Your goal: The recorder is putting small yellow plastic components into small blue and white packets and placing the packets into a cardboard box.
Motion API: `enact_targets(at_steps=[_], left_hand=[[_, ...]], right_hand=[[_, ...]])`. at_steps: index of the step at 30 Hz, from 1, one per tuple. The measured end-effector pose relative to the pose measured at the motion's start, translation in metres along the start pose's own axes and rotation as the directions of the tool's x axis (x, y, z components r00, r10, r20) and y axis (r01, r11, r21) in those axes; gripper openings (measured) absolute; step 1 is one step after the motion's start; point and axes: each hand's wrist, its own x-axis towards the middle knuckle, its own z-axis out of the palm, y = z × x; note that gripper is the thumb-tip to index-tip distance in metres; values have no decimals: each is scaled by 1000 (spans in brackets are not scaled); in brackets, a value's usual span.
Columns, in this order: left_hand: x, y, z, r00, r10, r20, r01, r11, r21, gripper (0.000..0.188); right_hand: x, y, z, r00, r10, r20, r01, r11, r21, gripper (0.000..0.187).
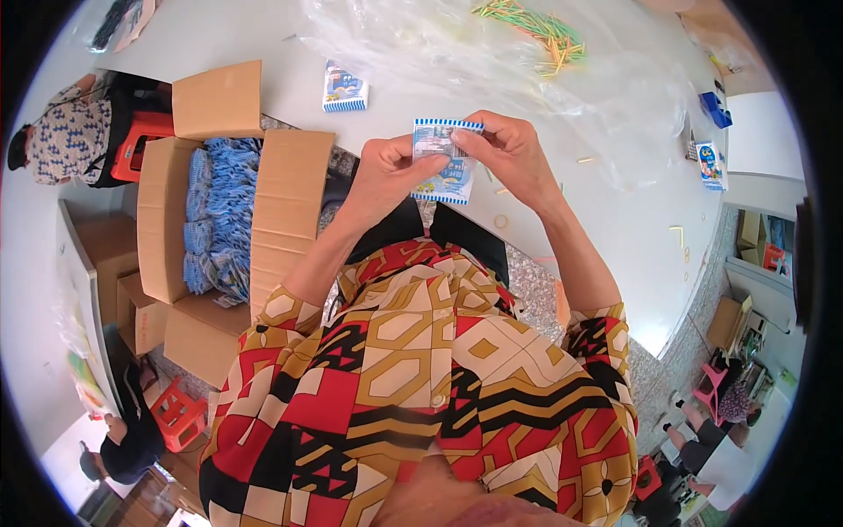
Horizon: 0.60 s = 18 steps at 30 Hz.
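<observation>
Head view: workroom with a speckled floor. A pale desk spans the upper centre and right, its surface bending toward the rim; crumpled clear plastic sheeting covers much of its far part. Left of the desk, a cardboard box stands with flaps open, filled with closely packed blue-and-white packets. At upper left, a person in a patterned top is beside a red stool. A bundle of thin green, yellow and orange strips lies at the sheeting; whether on or beneath it cannot be told. A printed packet, striped along both ends, is held before the torso, by the desk's near edge: fingers of the left hand pinch its left side, those of the right hand its upper right. Smallest, a ring-shaped band lies on the desk.
</observation>
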Motion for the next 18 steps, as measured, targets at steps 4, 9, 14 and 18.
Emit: enact_targets(at_steps=[4, 9, 14, 18], left_hand=[[0, 2, 5, 1000, 14, -12, -12, 986, 166, 15], [0, 2, 14, 997, 53, -50, -46, 990, 133, 12], [1, -1, 14, 997, 58, -47, -50, 984, 169, 14], [0, -3, 11, 991, 124, -54, -108, 964, 241, 20]], right_hand=[[-4, -4, -6, 1000, -16, 18, 16, 999, -28, 14], [-7, -4, -12, 994, 1, 105, -18, 985, 169, 25], [-8, -4, -12, 988, 24, 153, -63, 965, 254, 29], [-12, -8, -12, 996, -56, 63, 41, 977, 211, 39]])
